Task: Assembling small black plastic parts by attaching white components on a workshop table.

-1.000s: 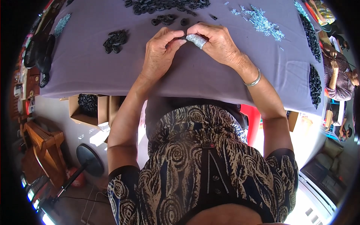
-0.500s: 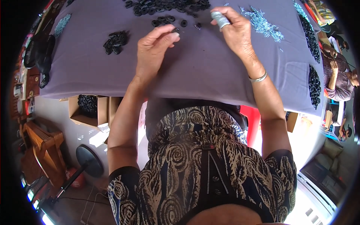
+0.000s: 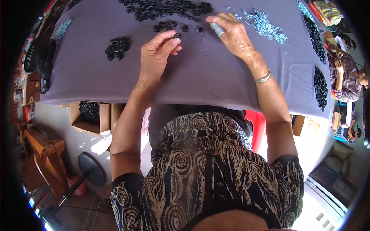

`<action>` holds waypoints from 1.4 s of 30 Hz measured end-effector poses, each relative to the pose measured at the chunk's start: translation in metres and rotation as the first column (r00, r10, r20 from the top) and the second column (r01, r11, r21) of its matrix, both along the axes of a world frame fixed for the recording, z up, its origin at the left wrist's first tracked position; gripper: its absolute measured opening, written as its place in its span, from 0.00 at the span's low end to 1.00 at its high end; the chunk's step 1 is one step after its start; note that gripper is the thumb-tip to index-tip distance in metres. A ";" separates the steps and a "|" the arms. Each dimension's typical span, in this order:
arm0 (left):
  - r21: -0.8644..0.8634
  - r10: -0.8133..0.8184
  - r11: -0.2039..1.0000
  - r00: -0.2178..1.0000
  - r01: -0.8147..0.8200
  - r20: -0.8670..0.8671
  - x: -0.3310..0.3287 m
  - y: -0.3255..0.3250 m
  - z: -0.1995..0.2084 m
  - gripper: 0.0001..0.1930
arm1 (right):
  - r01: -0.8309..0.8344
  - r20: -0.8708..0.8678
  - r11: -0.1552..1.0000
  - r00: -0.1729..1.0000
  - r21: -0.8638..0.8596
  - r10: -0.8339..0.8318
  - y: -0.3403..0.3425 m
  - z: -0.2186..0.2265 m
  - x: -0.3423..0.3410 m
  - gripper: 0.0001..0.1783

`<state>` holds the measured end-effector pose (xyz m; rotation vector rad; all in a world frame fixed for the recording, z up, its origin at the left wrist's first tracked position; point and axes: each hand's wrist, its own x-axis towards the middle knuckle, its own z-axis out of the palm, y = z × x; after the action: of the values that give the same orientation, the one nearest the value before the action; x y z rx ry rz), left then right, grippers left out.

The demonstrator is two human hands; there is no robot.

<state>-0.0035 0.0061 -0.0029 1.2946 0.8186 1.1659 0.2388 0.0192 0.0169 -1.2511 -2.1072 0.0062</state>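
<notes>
My left hand [image 3: 155, 57] pinches a small black ring-shaped part [image 3: 177, 35] between thumb and fingertips, just above the table. Opposite it, my right hand [image 3: 237, 38] has its fingers curled together, with grey tape [image 3: 217, 29] wrapped round one digit; whatever sits in its fingertips is too small to make out. Several loose black rings [image 3: 165, 26] lie just beyond my left hand. To the right of my right hand is a heap of small silvery coil springs [image 3: 266, 27]. A larger pile of black rings [image 3: 165, 8] spreads along the far middle.
A purple cloth [image 3: 200, 82] covers the table. Left of my left hand sits a small cluster of black rings [image 3: 117, 47]. More black parts [image 3: 320, 88] line the right edge. An open cardboard box [image 3: 90, 121] stands below the near edge. Another person [image 3: 343, 73] sits at the right.
My right hand has shifted slightly left, toward my left hand. The black ring now shows more plainly in my left fingertips. The whole view has tilted slightly.
</notes>
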 end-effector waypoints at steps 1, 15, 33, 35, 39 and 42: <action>0.002 -0.002 1.000 1.000 0.002 0.001 0.001 0.000 0.000 0.13 | -0.005 0.034 1.000 0.999 0.004 0.005 0.000 -0.002 -0.003 0.21; 0.020 -0.036 0.999 0.998 0.038 -0.051 0.004 -0.001 -0.003 0.11 | -0.015 -0.073 0.987 0.997 -0.159 0.004 -0.002 -0.003 -0.009 0.10; 0.077 -0.058 0.995 0.991 0.068 -0.124 0.003 -0.001 -0.005 0.09 | -0.502 -0.740 0.738 0.672 -0.450 0.006 -0.009 0.006 -0.017 0.04; 0.081 -0.056 0.994 0.991 0.066 -0.122 0.003 -0.001 -0.005 0.09 | -0.572 -0.825 0.698 0.564 -0.430 -0.046 -0.010 0.007 -0.015 0.04; 0.099 -0.060 0.992 0.990 0.073 -0.130 0.003 0.000 -0.006 0.09 | -0.597 -0.824 0.663 0.564 -0.451 -0.051 -0.011 0.003 -0.013 0.04; 0.086 -0.058 0.994 0.991 0.069 -0.119 0.004 0.000 -0.005 0.09 | -0.501 -0.749 0.697 0.658 -0.513 -0.078 -0.012 0.003 -0.017 0.04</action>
<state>0.0004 0.0058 -0.0077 1.4638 0.8114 1.0945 0.2222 0.0076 0.0198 -1.0532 -1.5027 1.3309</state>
